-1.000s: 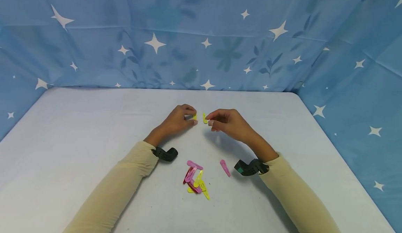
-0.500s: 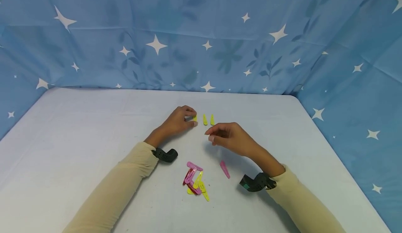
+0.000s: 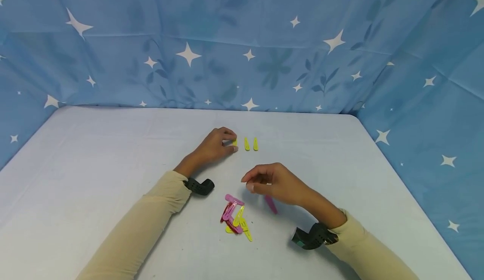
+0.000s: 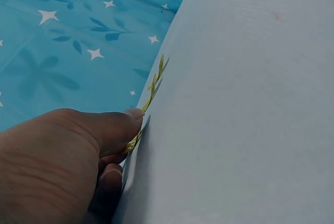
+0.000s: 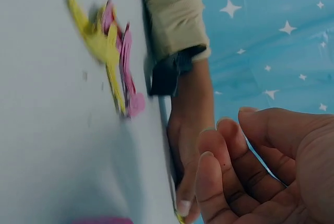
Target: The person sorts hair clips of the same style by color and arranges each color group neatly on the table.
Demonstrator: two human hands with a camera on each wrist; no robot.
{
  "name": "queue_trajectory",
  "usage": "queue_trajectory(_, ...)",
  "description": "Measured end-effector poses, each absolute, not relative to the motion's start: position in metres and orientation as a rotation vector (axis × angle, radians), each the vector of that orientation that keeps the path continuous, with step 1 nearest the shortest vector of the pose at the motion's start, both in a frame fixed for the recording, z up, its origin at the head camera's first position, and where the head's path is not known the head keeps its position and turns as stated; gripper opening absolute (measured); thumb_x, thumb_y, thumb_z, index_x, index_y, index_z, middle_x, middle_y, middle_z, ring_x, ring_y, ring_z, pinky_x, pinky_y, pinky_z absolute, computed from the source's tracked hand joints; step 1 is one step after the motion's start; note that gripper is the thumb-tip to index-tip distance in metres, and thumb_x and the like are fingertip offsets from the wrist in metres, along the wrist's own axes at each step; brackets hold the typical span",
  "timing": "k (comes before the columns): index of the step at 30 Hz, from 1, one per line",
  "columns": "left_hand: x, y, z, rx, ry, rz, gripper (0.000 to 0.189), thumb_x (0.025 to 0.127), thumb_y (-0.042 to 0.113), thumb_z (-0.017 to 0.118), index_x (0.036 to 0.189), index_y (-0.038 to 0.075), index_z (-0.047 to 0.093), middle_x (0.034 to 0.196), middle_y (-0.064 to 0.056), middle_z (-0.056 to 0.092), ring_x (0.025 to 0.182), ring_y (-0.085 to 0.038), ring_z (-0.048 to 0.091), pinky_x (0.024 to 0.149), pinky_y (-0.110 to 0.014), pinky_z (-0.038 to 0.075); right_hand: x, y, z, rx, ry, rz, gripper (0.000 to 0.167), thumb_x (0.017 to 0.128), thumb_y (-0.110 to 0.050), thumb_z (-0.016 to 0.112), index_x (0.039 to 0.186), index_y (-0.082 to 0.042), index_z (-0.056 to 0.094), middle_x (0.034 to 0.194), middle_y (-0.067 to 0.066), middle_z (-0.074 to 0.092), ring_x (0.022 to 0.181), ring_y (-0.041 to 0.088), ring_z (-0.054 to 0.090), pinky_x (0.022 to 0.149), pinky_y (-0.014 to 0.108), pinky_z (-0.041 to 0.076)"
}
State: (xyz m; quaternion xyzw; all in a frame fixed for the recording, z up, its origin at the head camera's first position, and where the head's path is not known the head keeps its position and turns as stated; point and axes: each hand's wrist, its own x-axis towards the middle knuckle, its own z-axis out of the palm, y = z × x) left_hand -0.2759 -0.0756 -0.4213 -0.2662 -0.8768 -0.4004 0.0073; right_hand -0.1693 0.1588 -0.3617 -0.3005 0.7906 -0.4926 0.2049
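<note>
My left hand (image 3: 213,145) rests at the far middle of the white table, its thumb and fingers pinching a yellow snap hair clip (image 3: 235,142) that they partly hide. Just right of it, two more yellow hair clips (image 3: 247,144) stand in a row, side by side. My right hand (image 3: 277,183) hovers nearer the front, fingers loosely bent and holding nothing, as the right wrist view shows. Below it lies a single pink hair clip (image 3: 271,205), partly covered. A small heap of pink, red and yellow clips, with a yellow clip (image 3: 238,216) on top, is to its left.
The white table (image 3: 151,238) reaches back to a blue curtain (image 3: 211,74) with white stars, which also hangs along the right side. Each wrist wears a black camera mount (image 3: 200,187).
My right hand has let go of a yellow clip at the right end of the row and come back toward the front. My left hand has stayed in place.
</note>
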Motion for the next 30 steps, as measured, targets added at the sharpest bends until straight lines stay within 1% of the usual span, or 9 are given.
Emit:
queue_trajectory(5,-0.275,-0.078,-0.422,-0.857,-2.725,-1.232,0.042,0.089,0.010,0.070,0.126,-0.008,0.061,0.124,-0.018,0.058,0.116,-0.032,0.052,0.091,-0.041,0.047,-0.164,0.156,-0.370,-0.849,2.128,-1.404,0.018,0.092,-0.006,0.066,0.108,0.000,0.070,0.101,0.010,0.069,0.087,0.022,0.062,0.077,0.029,0.052)
queue_trajectory(9,-0.275,-0.079,-0.422,-0.860,-2.700,-1.232,0.041,0.089,0.008,0.071,0.125,-0.008,0.062,0.122,-0.019,0.059,0.114,-0.032,0.053,0.090,-0.041,0.048,-0.161,0.154,-0.374,-0.890,2.137,-1.360,0.016,0.091,-0.005,0.066,0.106,-0.002,0.072,0.098,0.004,0.070,0.084,0.019,0.061,0.073,0.028,0.052)
queue_trajectory(13,-0.275,-0.077,-0.422,-0.861,-2.702,-1.229,0.041,0.089,0.009,0.071,0.125,-0.008,0.062,0.123,-0.018,0.059,0.114,-0.031,0.052,0.090,-0.040,0.048,-0.157,0.157,-0.375,-0.895,2.164,-1.318,0.015,0.091,-0.008,0.069,0.104,-0.004,0.073,0.096,-0.001,0.070,0.082,0.016,0.060,0.070,0.027,0.051)
queue_trajectory(22,-0.270,-0.074,-0.418,-0.818,-2.729,-1.252,0.042,0.089,0.009,0.071,0.127,-0.008,0.060,0.124,-0.017,0.058,0.116,-0.031,0.051,0.091,-0.040,0.048,-0.149,0.165,-0.381,-0.856,2.089,-1.369,0.017,0.090,-0.002,0.066,0.107,-0.001,0.072,0.100,0.009,0.071,0.088,0.018,0.063,0.076,0.027,0.052)
queue_trajectory(30,-0.271,-0.074,-0.419,-0.834,-2.723,-1.246,0.042,0.090,0.010,0.070,0.126,-0.008,0.060,0.125,-0.017,0.058,0.116,-0.031,0.051,0.091,-0.039,0.048,-0.148,0.164,-0.390,-0.918,2.086,-1.382,0.018,0.090,-0.003,0.068,0.107,-0.003,0.072,0.103,0.006,0.070,0.089,0.017,0.063,0.079,0.029,0.053)
